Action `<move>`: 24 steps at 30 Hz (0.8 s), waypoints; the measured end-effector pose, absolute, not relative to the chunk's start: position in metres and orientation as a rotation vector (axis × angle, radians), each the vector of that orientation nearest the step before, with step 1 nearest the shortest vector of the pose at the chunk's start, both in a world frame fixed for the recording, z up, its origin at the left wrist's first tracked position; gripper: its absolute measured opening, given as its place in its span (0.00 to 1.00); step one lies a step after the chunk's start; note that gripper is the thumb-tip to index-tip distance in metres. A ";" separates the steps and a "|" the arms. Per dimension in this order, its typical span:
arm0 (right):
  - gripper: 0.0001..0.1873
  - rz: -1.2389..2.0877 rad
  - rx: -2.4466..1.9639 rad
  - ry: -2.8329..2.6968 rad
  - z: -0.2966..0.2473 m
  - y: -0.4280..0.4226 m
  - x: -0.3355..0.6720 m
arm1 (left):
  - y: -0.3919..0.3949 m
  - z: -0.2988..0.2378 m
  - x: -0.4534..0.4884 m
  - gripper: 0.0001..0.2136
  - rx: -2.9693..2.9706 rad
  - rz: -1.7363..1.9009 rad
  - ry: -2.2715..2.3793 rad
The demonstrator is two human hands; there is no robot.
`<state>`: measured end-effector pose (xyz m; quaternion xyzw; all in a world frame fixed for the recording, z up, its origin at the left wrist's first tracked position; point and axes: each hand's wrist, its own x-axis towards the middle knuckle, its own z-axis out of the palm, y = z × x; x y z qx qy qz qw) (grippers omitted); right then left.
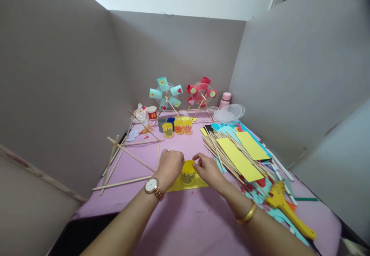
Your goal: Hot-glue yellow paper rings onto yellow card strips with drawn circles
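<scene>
1. By the left edge of the cloth, a stick frame point(131, 154) stands splayed, probably set aside to leave elbow room.
2. The left hand point(172, 165) curls in at the yellow ring's near-left rim, seemingly to steady it; I can't tell whether the fingertips pinch it.
3. Farther back, decorated rings point(178, 127) stand in a cluster, presumably parked out of the way.
4. The yellow ring point(188, 167) stands upright on a yellow strip point(176, 187), between both hands, its dark leaf shape facing the person.
5. The right hand point(208, 172) is at the opposite rim, thumb and forefinger slightly spread, pinching nothing I can make out.
6. Loose sticks point(214, 148) and yellow cards point(238, 159) lie to the right, likely for easy reach.
7. The yellow glue gun point(297, 220) rests farthest right, its handle towards the person, perhaps for quick picking up.
</scene>
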<state>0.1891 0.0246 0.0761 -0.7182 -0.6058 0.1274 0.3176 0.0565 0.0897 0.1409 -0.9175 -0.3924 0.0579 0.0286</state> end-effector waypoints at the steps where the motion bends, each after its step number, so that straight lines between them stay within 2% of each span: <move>1: 0.11 0.339 -1.890 -1.599 0.076 0.025 0.189 | 0.090 0.140 0.056 0.10 -2.825 0.186 -1.214; 10: 0.09 0.386 -1.826 -1.571 0.072 0.025 0.188 | 0.090 0.132 0.055 0.11 -2.818 0.139 -1.223; 15: 0.08 0.420 -1.709 -1.423 0.075 0.020 0.191 | 0.086 0.135 0.051 0.09 -2.813 -0.053 -1.203; 19: 0.14 0.444 -1.605 -1.219 0.078 0.007 0.202 | 0.069 0.136 0.051 0.17 -2.843 -0.235 -1.068; 24: 0.18 0.495 -1.525 -1.053 0.068 -0.010 0.211 | 0.050 0.112 0.059 0.27 -2.938 -0.165 -0.896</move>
